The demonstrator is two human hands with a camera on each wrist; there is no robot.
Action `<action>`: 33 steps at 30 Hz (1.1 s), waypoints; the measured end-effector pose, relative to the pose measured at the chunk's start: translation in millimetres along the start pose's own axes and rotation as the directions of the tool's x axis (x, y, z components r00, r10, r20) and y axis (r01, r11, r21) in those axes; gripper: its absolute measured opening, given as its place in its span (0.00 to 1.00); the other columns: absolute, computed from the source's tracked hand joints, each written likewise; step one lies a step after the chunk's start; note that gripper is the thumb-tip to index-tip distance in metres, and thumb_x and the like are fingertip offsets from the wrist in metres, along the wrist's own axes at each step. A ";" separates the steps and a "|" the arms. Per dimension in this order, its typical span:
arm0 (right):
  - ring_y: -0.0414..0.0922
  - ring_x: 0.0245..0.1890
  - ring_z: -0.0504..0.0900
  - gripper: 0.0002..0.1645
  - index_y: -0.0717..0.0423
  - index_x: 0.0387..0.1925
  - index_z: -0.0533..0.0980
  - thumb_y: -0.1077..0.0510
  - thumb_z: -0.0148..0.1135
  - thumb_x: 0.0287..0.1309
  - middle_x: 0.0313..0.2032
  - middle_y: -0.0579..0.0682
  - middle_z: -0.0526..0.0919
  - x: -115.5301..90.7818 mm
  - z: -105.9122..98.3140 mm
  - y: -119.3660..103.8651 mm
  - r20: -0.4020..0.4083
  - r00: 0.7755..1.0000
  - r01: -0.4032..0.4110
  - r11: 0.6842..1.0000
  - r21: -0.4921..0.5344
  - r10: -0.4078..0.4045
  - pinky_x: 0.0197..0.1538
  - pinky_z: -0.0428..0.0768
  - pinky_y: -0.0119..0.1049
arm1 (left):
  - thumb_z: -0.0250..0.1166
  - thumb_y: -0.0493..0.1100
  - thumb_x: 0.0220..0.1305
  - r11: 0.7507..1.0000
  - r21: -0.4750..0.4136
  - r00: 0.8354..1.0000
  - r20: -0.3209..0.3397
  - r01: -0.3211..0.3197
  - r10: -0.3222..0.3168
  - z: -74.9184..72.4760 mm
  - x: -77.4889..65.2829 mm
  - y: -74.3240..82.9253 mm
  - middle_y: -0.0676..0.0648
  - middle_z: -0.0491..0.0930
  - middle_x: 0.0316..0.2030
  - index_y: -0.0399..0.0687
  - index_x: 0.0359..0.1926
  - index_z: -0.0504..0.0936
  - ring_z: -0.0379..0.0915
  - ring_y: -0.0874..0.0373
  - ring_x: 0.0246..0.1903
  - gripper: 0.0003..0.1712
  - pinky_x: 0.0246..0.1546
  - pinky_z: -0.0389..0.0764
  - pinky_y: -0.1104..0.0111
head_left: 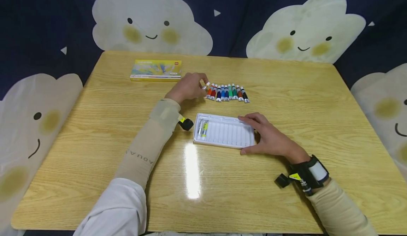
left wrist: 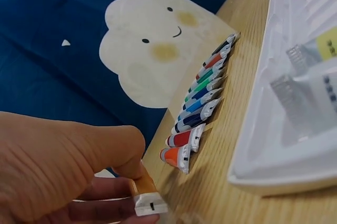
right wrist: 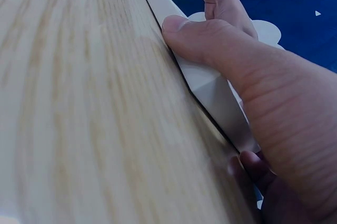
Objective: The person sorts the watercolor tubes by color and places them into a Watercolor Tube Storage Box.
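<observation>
Across the light wood-grain worktop (head_left: 295, 101), with its rounded corners and a bright streak of reflected light nearest you, the things lie mostly toward the middle and the far edge. Behind it hangs a dark blue cloth (head_left: 232, 20), printed with small white triangles and pale smiling clouds (head_left: 152, 20) with yellow cheeks; more clouds show past both sides of the worktop.

Your left hand (head_left: 190, 86) pinches a paint tube (left wrist: 142, 186) between thumb and fingers, just beside the left end of a row of nine small tubes (head_left: 222, 93). Your fingers cover much of the tube, so its colour is hard to judge; from the left wrist it looks ochre. The row runs from orange and red through blues and greens to reddish brown and black, white caps pointing away from you.

Your right hand (head_left: 267, 135) grips the right end of a white plastic tray (head_left: 232, 133), thumb on the near side, fingers at the far edge. The tray rests on the worktop, nearer you than the row, with a whitish tube (head_left: 200, 128) and a yellow tube (head_left: 205, 129) side by side in its left grooves. Near the far left corner lies a flat yellow paint box (head_left: 155, 70).
</observation>
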State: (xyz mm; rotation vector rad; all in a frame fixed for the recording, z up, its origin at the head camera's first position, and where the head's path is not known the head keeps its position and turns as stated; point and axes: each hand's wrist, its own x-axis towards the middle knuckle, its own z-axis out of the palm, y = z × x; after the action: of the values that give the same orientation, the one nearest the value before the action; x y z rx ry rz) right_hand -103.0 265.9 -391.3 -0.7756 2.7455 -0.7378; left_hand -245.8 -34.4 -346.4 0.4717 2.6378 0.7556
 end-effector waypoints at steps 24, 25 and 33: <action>0.46 0.66 0.61 0.63 0.33 0.72 0.59 0.26 0.75 0.31 0.67 0.48 0.60 1.0 0.0 -0.7 0.007 1.000 -0.013 1.000 0.007 0.013 0.63 0.69 0.49 | 0.59 0.40 0.62 0.861 0.062 0.860 -0.049 -0.505 0.508 12.9 -8.5 22.9 0.54 0.82 0.35 0.56 0.47 0.82 0.74 0.60 0.35 0.13 0.41 0.75 0.69; 0.46 0.66 0.61 0.63 0.33 0.72 0.59 0.26 0.75 0.31 0.67 0.48 0.60 1.2 0.1 -0.7 0.006 1.000 -0.011 1.000 0.008 0.011 0.63 0.69 0.49 | 0.59 0.39 0.61 0.848 0.077 0.847 -0.050 -0.525 0.529 13.5 -10.0 25.1 0.54 0.80 0.35 0.56 0.46 0.82 0.73 0.59 0.35 0.13 0.40 0.74 0.69; 0.46 0.66 0.62 0.63 0.34 0.72 0.59 0.27 0.75 0.32 0.67 0.48 0.61 1.6 -0.2 0.5 -0.002 1.000 0.007 1.000 -0.004 -0.007 0.63 0.69 0.49 | 0.59 0.40 0.67 0.764 0.156 0.775 0.019 -0.626 0.632 18.1 -25.3 33.4 0.55 0.82 0.42 0.55 0.47 0.84 0.76 0.62 0.40 0.12 0.48 0.76 0.69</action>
State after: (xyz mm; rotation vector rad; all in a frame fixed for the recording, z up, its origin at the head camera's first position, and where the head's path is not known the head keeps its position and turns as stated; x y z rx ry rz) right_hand -104.6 265.5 -391.4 -0.7863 2.7479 -0.7347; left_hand -208.7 -9.9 -336.1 1.4569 2.5696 0.7359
